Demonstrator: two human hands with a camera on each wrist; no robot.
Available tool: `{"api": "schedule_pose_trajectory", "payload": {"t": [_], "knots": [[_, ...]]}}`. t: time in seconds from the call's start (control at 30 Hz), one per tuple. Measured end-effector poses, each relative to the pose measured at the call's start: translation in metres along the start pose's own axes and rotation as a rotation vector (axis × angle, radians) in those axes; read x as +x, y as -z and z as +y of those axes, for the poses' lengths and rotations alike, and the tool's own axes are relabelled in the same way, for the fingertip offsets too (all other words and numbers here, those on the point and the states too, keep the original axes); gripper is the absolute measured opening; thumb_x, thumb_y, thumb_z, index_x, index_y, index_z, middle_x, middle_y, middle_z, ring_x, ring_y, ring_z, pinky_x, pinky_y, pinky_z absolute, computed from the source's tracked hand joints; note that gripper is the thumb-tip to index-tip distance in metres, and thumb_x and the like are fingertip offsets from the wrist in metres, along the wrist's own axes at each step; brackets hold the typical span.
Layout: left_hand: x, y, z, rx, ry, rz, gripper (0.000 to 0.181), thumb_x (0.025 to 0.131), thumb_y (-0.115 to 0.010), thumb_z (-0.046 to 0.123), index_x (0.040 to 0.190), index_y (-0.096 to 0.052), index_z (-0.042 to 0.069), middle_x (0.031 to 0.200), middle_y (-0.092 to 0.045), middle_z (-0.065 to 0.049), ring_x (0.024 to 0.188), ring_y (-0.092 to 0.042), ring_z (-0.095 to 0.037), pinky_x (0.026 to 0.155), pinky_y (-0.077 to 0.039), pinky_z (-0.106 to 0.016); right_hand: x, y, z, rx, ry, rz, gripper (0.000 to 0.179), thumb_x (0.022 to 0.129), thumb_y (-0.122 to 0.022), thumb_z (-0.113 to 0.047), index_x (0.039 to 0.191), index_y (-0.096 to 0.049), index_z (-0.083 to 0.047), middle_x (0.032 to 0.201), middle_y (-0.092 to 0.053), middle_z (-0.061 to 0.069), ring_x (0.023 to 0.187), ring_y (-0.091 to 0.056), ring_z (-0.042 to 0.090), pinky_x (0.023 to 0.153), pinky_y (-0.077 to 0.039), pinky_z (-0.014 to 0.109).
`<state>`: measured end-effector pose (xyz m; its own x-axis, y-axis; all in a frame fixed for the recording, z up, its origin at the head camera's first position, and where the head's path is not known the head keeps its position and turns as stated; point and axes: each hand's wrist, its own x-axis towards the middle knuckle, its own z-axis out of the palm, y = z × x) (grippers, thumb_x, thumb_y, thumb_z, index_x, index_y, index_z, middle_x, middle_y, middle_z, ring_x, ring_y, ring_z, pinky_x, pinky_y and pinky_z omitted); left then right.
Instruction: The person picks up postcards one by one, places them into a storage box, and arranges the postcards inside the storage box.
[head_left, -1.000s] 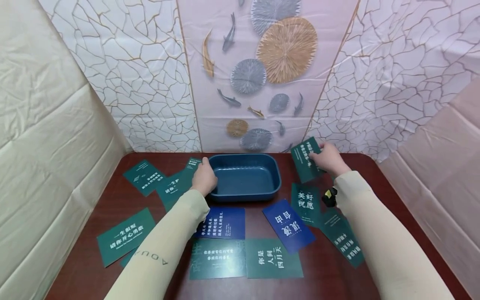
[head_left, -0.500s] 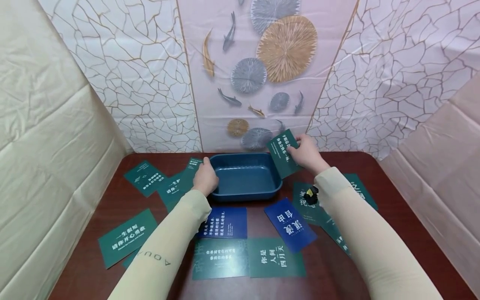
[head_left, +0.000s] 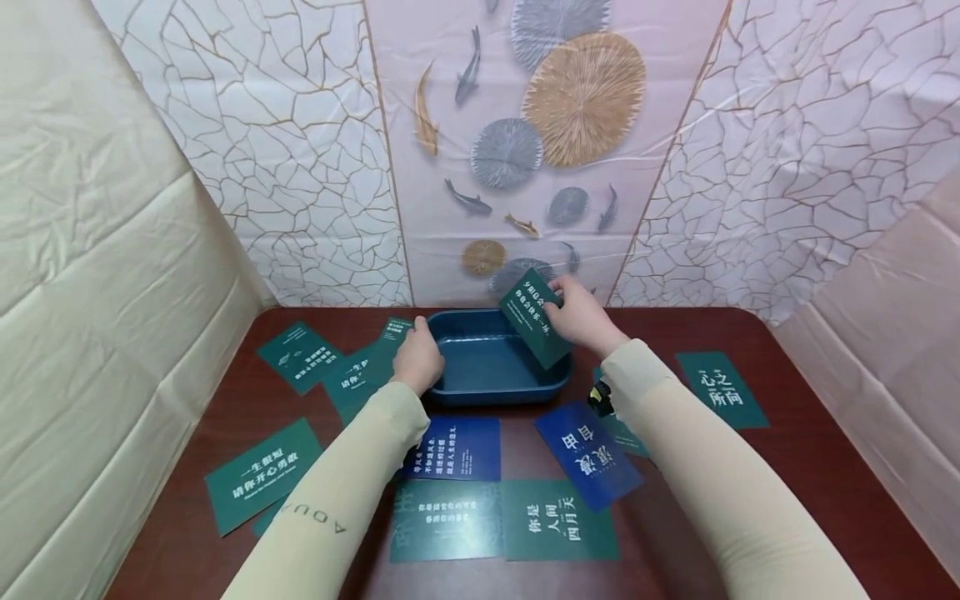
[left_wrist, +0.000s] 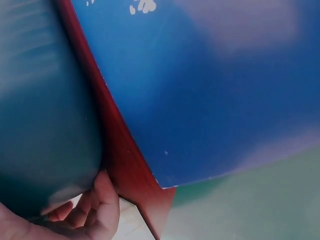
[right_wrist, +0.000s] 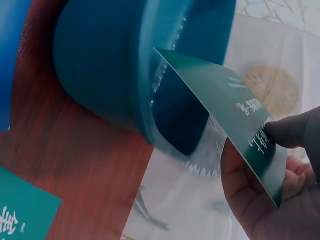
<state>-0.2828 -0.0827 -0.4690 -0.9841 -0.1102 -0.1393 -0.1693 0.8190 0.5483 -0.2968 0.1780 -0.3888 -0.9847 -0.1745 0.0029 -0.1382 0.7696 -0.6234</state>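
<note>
My left hand [head_left: 418,358] grips the left end of a dark blue rectangular basin [head_left: 487,393] at the back middle of the table. In the left wrist view, the fingers [left_wrist: 106,202] curl at the basin's end wall. My right hand [head_left: 587,318] pinches a green card [head_left: 531,312] with white Chinese lettering between thumb and fingers. The card tilts over the basin's right end, its lower corner overlapping the rim in the head view. The right wrist view shows the card [right_wrist: 215,95] slanting across the basin's opening, with the bare inside beyond.
Green cards lie on the dark red table [head_left: 675,533], including one at left [head_left: 262,473] and one at right [head_left: 722,390]. Two blue cards, one in the middle [head_left: 468,450] and one right of it [head_left: 588,454], lie before the basin. A patterned cloth [head_left: 322,208] hangs behind.
My right hand has carried the green card leftward from the table's back right to over the basin's right end. My left hand keeps its grip on the basin.
</note>
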Motion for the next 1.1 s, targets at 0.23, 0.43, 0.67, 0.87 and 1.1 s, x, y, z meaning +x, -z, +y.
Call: {"api": "schedule_pose_trajectory", "payload": {"t": [0.23, 0.43, 0.67, 0.87, 1.1], "knots": [[0.001, 0.002, 0.000, 0.011, -0.002, 0.012, 0.068, 0.093, -0.059, 0.012, 0.148, -0.020, 0.006, 0.136, -0.045, -0.021, 0.108, -0.057, -0.037, 0.090, -0.046, -0.055, 0.002, -0.022, -0.003, -0.107, 0.107, -0.131, 0.031, 0.101, -0.053, -0.019, 0.130, -0.050, -0.008, 0.127, -0.055, 0.017, 0.112, -0.056, 0.030, 0.087, -0.047, 0.047], [0.002, 0.001, -0.001, 0.012, -0.004, 0.001, 0.068, 0.094, -0.058, 0.012, 0.148, -0.019, 0.006, 0.136, -0.045, -0.021, 0.106, -0.057, -0.037, 0.089, -0.047, -0.054, 0.001, -0.038, -0.005, -0.184, 0.148, -0.227, 0.032, 0.100, -0.055, -0.015, 0.130, -0.052, -0.006, 0.128, -0.057, 0.016, 0.116, -0.055, 0.030, 0.091, -0.046, 0.046], [-0.001, 0.000, 0.000, 0.008, -0.004, -0.013, 0.068, 0.094, -0.058, 0.012, 0.149, -0.019, 0.005, 0.136, -0.045, -0.021, 0.108, -0.057, -0.036, 0.091, -0.046, -0.054, 0.002, -0.051, -0.002, -0.257, 0.133, -0.252, 0.036, 0.098, -0.058, -0.017, 0.132, -0.049, -0.008, 0.126, -0.058, 0.013, 0.110, -0.059, 0.026, 0.090, -0.047, 0.045], [-0.002, -0.002, 0.001, 0.013, 0.001, -0.020, 0.071, 0.094, -0.058, 0.012, 0.151, -0.016, 0.006, 0.139, -0.043, -0.021, 0.109, -0.056, -0.037, 0.091, -0.046, -0.055, 0.002, -0.062, 0.004, -0.382, 0.143, -0.197, 0.051, 0.094, -0.065, -0.020, 0.141, -0.046, -0.014, 0.126, -0.053, 0.013, 0.114, -0.051, 0.029, 0.095, -0.041, 0.048], [-0.002, 0.000, 0.001, 0.016, 0.000, 0.011, 0.070, 0.093, -0.059, 0.011, 0.150, -0.018, 0.006, 0.136, -0.045, -0.021, 0.106, -0.057, -0.036, 0.089, -0.047, -0.054, 0.001, -0.069, 0.001, -0.416, 0.122, -0.172, 0.062, 0.092, -0.068, -0.025, 0.146, -0.039, -0.014, 0.132, -0.048, 0.014, 0.120, -0.043, 0.034, 0.099, -0.034, 0.053]]}}
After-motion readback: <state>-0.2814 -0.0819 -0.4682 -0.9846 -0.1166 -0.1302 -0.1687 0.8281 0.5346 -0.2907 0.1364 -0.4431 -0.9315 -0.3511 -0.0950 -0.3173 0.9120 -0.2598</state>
